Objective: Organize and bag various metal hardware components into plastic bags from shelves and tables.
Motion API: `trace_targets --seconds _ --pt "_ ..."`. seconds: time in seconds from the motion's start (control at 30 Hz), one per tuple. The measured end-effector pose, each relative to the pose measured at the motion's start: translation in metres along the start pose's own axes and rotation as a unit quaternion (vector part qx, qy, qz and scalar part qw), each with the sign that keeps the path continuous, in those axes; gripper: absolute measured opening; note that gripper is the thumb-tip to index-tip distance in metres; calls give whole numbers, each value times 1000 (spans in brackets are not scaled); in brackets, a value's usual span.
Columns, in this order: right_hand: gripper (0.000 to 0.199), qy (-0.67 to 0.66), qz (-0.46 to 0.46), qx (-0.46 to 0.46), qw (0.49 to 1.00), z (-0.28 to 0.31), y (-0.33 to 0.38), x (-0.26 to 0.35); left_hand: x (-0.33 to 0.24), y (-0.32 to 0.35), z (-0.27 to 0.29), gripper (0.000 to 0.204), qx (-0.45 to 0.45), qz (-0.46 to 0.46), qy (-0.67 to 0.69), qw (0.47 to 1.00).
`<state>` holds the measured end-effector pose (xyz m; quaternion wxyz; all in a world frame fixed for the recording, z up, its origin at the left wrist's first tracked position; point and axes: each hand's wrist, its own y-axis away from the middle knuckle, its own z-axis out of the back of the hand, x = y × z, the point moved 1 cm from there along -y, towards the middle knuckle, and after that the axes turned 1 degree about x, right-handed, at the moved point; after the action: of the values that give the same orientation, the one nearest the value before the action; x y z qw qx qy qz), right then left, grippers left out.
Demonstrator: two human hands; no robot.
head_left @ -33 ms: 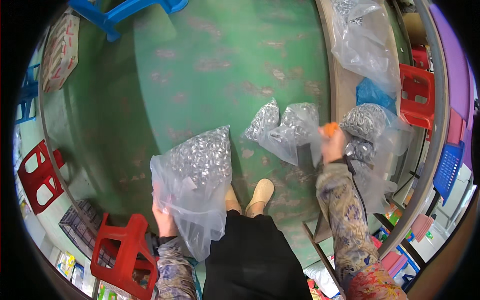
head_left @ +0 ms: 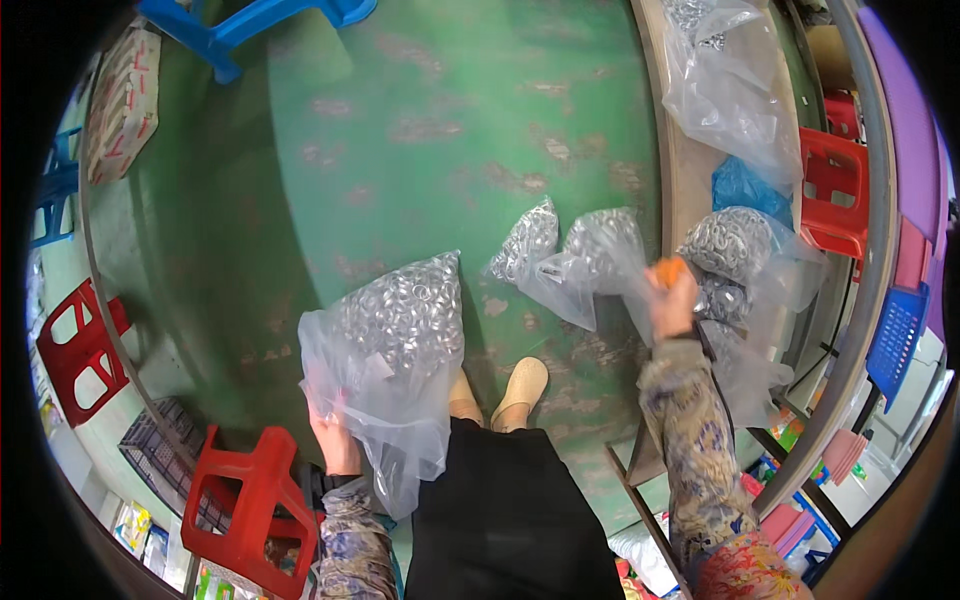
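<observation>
My left hand [head_left: 335, 445] grips the lower edge of a clear plastic bag [head_left: 400, 330] filled with small silvery metal rings, held low over the green floor in front of my feet [head_left: 520, 385]. My right hand [head_left: 672, 305] is raised at the edge of a wooden bench [head_left: 672, 140], its fingers closed on a small orange object [head_left: 670, 270]. It touches the loose plastic of another ring-filled bag [head_left: 598, 250] that lies on the floor beside a smaller one [head_left: 527, 238].
More ring-filled bags [head_left: 735, 245] and a large clear bag [head_left: 730, 90] lie on the bench, beside a blue bag [head_left: 745, 185]. A red crate [head_left: 835, 190] and blue basket [head_left: 900, 330] stand at right. Red stools [head_left: 250, 505] [head_left: 80, 345] stand at left, a blue stool [head_left: 250, 25] at the top.
</observation>
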<state>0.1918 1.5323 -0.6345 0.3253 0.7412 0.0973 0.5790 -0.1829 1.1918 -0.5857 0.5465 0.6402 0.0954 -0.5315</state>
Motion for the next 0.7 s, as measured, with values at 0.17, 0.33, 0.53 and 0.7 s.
trace_targets --seconds 0.17,0.33,0.53,0.7 --pt "21 131 57 16 990 54 82 42 -27 38 -30 62 19 283 272 919" --pt "22 192 70 20 979 25 173 79 40 37 -34 31 76 359 212 906" --pt "25 188 41 48 980 50 222 88 99 50 -53 24 78 574 314 752" --pt "24 151 -29 98 983 48 267 80 46 70 -29 11 247 199 58 947"
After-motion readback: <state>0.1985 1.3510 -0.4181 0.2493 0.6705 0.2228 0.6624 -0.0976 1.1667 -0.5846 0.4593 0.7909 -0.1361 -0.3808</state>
